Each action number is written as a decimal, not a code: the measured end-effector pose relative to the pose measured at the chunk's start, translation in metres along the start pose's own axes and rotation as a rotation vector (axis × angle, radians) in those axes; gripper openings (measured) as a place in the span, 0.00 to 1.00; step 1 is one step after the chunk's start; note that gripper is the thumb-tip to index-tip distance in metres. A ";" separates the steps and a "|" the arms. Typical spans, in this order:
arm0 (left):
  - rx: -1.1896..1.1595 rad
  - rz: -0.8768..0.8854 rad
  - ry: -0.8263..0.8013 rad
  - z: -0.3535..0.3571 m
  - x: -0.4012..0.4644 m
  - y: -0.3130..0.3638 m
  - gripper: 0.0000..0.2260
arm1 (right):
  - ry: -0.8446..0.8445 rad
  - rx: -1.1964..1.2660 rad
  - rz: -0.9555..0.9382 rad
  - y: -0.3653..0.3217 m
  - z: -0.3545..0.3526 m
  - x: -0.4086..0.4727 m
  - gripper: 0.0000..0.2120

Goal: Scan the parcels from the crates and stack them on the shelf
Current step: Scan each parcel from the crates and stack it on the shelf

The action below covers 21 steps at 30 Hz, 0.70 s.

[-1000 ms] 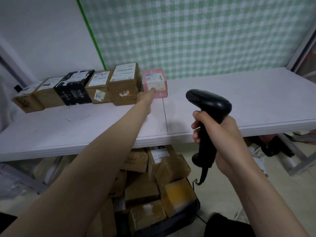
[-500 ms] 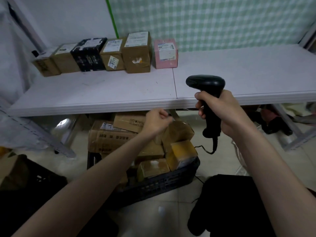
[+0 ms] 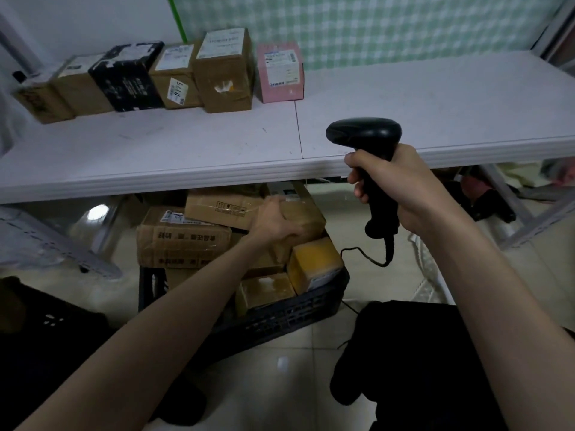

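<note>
Since half a second ago the left hand [image 3: 273, 222] has dropped from a loose fist under the shelf edge onto a tape-wrapped brown parcel [image 3: 303, 213] at the top of the pile, its fingers now laid over and curling round the near end of that parcel. Right hand [image 3: 401, 185] stays wrapped round the handle of the black scanner [image 3: 367, 141], its grip full on it, the scanner head level with the front edge of the white shelf [image 3: 435, 113] and its cable trailing down to the tiled floor [image 3: 295, 384]. Under the shelf, the black crate [image 3: 292, 315] is heaped with brown cardboard parcels, among them a long flat box [image 3: 183, 241] with printed characters and a yellowish parcel [image 3: 314, 262] near the crate's right corner. On the shelf, six parcels stand in a row against the wall, ending at the right with a pink box [image 3: 280, 73] just beside a tall brown box [image 3: 224, 73].
</note>
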<state>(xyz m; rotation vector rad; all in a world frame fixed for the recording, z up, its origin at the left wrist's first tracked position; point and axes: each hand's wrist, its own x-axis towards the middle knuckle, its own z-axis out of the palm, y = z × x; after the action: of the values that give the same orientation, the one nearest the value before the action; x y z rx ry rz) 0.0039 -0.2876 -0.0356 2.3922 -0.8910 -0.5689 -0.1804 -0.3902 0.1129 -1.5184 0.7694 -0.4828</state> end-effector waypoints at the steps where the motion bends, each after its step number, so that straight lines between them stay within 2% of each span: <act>1: -0.012 0.006 0.022 -0.009 -0.006 -0.007 0.40 | -0.009 -0.010 -0.004 0.001 0.002 -0.001 0.04; 9: -0.026 0.015 0.105 -0.061 -0.059 -0.077 0.36 | -0.095 -0.100 -0.035 0.008 0.025 -0.012 0.04; 15: 0.077 0.038 0.141 -0.038 -0.089 -0.099 0.38 | -0.136 -0.173 -0.022 0.018 0.038 -0.017 0.04; 21: 0.023 -0.006 0.149 -0.019 -0.103 -0.109 0.41 | -0.131 -0.208 -0.021 0.024 0.042 -0.016 0.04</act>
<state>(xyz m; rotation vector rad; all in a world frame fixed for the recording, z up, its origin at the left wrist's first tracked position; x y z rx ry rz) -0.0058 -0.1397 -0.0652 2.4226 -0.8303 -0.3789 -0.1661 -0.3483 0.0873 -1.7343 0.7186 -0.3225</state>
